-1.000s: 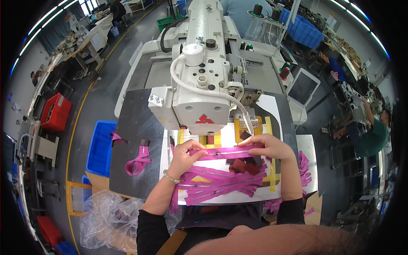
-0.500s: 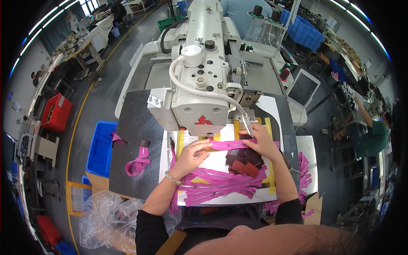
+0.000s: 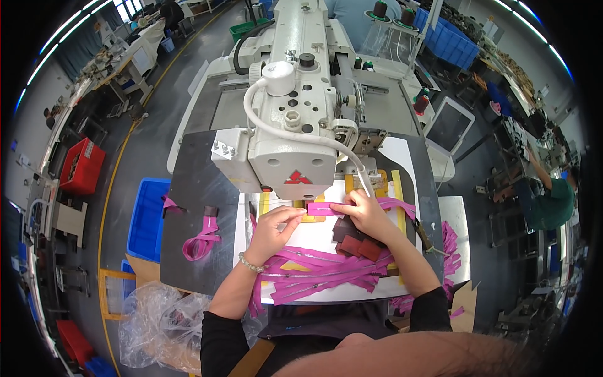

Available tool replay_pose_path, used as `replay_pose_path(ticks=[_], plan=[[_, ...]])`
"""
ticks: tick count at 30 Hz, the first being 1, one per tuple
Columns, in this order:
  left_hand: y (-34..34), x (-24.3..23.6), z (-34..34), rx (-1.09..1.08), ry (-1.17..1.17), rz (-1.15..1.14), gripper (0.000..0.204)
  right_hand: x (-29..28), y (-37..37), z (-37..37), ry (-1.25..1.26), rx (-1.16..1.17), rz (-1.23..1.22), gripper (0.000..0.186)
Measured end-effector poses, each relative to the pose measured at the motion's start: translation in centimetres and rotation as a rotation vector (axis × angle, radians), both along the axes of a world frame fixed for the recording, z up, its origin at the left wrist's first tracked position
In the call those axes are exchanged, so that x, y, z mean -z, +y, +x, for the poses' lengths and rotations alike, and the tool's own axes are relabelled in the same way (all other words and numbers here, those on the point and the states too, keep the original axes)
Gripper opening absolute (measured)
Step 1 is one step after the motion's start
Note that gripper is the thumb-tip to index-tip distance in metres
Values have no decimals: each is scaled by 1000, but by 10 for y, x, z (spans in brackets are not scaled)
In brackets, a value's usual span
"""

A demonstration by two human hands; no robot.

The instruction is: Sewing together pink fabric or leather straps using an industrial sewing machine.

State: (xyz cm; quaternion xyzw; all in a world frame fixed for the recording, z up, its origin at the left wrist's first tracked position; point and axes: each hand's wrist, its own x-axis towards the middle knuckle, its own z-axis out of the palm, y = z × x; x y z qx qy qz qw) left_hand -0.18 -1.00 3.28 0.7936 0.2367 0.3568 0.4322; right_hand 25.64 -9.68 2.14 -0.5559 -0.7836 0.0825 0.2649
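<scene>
A pink zipper (image 3: pixel 321 208) lies crosswise under the head of a white sewing machine (image 3: pixel 292 147), a dark edge showing at its left end. My right hand (image 3: pixel 365 215) grips it from above, and its tail runs out to the right past the fingers. Beside the left end, my left hand (image 3: pixel 275 231) pinches thumb and fingertips together; whatever is between them is too small to make out. Dark brown and reddish patches (image 3: pixel 359 245) are heaped below my right hand. Several more pink zippers (image 3: pixel 330 276) are spread between my forearms on the white board (image 3: pixel 314 235).
A looped pink zipper (image 3: pixel 202 242) with a dark end rests on the black tabletop (image 3: pixel 188 163) at left. A blue bin (image 3: pixel 151 220) stands beyond that edge. Clear plastic (image 3: pixel 160 323) lies lower left; more zippers (image 3: pixel 450 251) hang at right. A person in green (image 3: pixel 553 204) works far right.
My right hand has moved left along the zipper, and its tail now extends farther right. My left hand has drawn slightly left, from lying on the zipper to a pinch at its end.
</scene>
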Motion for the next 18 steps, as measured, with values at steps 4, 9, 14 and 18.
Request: replay_pose_path(ticks=[4,9,14,18], plan=[[-1,-3,1,-7,-4,13,18,5,5,5,55,30,-42,37],[2,1,0,-40,-19,61,17,2,16,5,158,-10,-49,38],[2,-1,0,-49,-9,45,17,-5,22,4,159,-29,-79,41],[1,-3,0,-50,23,72,16,-2,23,2,296,-34,-76,35]])
